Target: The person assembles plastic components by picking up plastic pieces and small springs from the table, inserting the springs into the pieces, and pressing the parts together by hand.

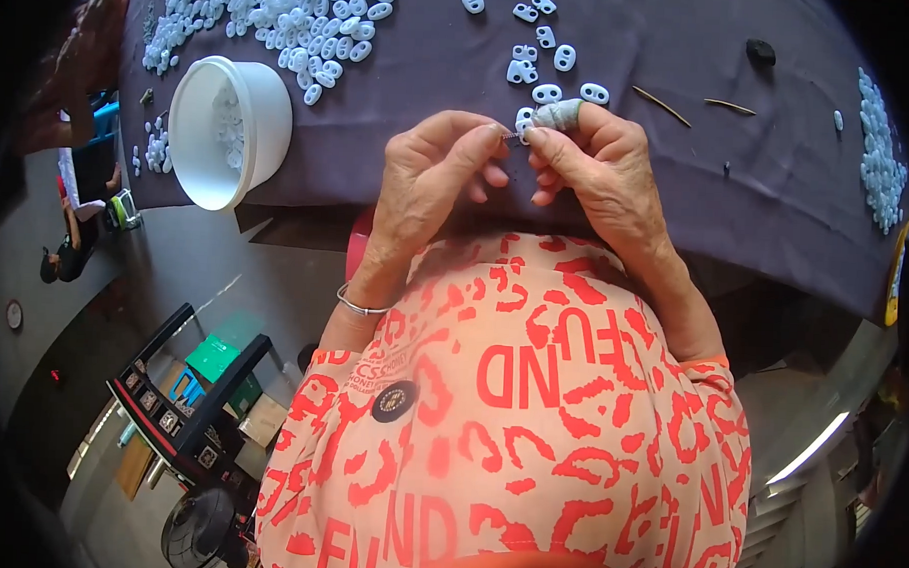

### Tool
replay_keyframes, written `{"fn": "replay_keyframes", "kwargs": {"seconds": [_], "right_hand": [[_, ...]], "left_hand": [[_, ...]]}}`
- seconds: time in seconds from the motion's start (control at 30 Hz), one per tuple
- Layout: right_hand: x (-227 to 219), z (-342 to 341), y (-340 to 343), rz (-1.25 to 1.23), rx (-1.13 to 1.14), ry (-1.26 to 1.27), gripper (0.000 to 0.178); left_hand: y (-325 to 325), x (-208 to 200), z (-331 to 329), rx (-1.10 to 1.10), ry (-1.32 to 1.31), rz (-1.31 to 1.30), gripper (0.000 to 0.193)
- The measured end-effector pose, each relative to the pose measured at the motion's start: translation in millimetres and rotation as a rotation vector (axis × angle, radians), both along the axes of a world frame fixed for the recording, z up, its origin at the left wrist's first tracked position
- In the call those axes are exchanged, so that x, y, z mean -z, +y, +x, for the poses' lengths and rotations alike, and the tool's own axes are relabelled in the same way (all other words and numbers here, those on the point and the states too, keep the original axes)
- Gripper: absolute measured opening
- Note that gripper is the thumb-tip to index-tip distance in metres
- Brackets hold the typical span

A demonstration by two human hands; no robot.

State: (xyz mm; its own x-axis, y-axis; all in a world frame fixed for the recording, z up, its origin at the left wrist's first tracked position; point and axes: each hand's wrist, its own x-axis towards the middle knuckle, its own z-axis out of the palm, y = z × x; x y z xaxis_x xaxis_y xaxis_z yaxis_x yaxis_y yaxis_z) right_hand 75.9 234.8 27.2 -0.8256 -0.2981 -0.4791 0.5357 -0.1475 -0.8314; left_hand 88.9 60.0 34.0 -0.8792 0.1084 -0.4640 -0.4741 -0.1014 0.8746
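My left hand is closed in a pinch, thumb against forefinger, on a thin, small metal spring. Its free end points toward a white two-hole plastic cord lock, which my right hand grips between thumb and forefinger. Grey-white wrapping covers the right forefinger. The two hands almost meet above the table's near edge; whether the spring touches the cord lock, I cannot tell. Just beyond them lie several loose white cord locks, some on their sides.
A dark cloth covers the table. At the far left spreads a heap of white oval pieces, with a white tub nearer, holding small pale parts. Two thin brown sticks, a dark lump and a pale pile lie rightward.
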Motion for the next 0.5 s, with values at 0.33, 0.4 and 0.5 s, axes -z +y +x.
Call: {"fn": "replay_keyframes", "kwargs": {"seconds": [0.33,0.4,0.5], "right_hand": [[1,0,0,0.078,-0.010,0.046,0.015],[3,0,-1,0.080,-0.003,0.053,0.014],[4,-2,-1,0.096,-0.009,0.073,0.013]], "left_hand": [[11,3,1,0.059,0.104,-0.162,0.015],[15,8,3,0.034,0.137,-0.176,0.015],[19,13,5,-0.020,0.177,-0.178,0.014]]}}
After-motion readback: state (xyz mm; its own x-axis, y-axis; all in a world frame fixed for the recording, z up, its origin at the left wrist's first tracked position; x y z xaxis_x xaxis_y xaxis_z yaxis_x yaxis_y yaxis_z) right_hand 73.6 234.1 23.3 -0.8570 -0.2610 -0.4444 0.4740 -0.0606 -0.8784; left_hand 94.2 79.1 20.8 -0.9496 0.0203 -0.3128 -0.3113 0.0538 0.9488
